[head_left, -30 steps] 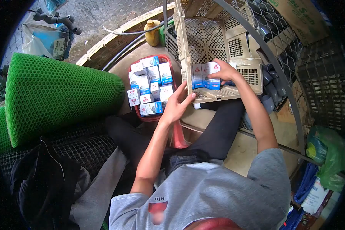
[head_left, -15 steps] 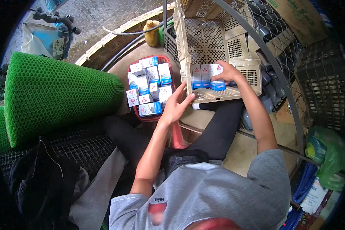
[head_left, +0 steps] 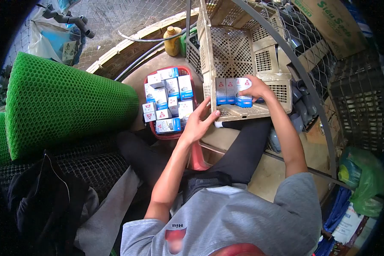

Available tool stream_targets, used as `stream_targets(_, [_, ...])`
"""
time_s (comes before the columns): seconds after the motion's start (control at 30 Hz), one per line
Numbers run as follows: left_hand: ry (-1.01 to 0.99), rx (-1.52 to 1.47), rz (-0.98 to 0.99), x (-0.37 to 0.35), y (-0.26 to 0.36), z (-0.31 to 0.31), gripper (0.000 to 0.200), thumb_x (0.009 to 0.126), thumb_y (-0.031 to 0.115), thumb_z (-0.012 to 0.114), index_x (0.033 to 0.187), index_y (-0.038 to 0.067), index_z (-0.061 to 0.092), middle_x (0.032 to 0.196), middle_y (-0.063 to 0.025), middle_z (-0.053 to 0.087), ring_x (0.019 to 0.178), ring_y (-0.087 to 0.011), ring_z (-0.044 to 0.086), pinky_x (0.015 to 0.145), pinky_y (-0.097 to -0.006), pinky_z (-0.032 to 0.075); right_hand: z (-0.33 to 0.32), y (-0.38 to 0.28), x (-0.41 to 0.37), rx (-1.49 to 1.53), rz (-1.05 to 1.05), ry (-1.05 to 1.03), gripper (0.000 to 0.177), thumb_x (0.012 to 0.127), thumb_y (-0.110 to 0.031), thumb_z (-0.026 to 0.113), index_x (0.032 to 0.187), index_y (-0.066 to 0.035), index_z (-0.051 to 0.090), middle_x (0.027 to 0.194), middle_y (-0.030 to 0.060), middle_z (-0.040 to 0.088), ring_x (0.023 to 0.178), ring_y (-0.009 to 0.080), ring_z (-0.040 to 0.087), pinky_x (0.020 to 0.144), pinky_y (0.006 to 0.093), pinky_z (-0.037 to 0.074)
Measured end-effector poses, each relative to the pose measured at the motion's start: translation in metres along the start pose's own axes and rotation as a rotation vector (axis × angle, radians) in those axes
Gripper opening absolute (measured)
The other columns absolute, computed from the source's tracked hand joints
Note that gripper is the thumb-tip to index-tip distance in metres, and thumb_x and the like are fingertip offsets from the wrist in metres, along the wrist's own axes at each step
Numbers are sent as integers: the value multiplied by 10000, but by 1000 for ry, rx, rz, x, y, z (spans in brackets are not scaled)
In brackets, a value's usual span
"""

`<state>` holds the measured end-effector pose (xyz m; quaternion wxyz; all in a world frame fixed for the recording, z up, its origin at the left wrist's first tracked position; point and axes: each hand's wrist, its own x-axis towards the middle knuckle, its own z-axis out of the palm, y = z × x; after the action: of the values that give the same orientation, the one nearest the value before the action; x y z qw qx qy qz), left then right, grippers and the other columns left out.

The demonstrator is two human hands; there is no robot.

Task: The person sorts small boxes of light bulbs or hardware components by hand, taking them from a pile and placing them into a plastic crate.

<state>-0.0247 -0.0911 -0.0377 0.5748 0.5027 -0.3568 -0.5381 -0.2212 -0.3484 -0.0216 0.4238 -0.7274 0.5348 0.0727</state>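
Inside a beige plastic crate [head_left: 232, 40] tipped on its side, two small white-and-blue boxes [head_left: 225, 94] stand upright in a row at the left wall. A third box [head_left: 243, 99] of the same kind stands just to their right, with my right hand [head_left: 257, 88] closed around its right side. My left hand [head_left: 196, 124] grips the crate's lower left edge, thumb on the near side; its fingertips are partly hidden behind the wall. To the left of that hand, a red basket [head_left: 168, 136] is piled with several similar boxes [head_left: 173, 87].
A large roll of green plastic mesh [head_left: 72, 106] lies on the left. Behind the basket stands a yellow bottle [head_left: 172, 42]. A curved metal frame [head_left: 305, 70] with wire netting runs past the crate's right side, grey pipe fittings [head_left: 303, 106] beyond it. A dark jacket [head_left: 47, 200] lies lower left.
The view has shifted slightly, so the scene sits a little lower. The box in my right hand stands straighter beside the row. My left hand keeps its hold on the crate.
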Motion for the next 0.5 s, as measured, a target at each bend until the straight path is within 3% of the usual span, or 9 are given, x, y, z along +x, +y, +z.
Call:
stream_targets(0.13, [2, 13, -31, -2, 5, 0, 784, 978, 255, 735, 1569, -55, 324, 1540, -285, 456, 1457, -311, 429, 1186, -386, 359, 4, -3, -1, -34, 3, -1, 772, 692, -190, 931, 1357, -118, 545, 1178, 113, 695, 923, 257, 721, 532, 385, 631])
stream_targets(0.5, [20, -27, -16, -3, -1, 1, 768, 984, 251, 727, 1565, -57, 331, 1525, -286, 474, 1445, -302, 448, 1178, -382, 370, 8, 5, 2, -44, -25, 14, 810, 672, -221, 934, 1374, -124, 543, 1170, 121, 697, 927, 268, 720, 557, 391, 639])
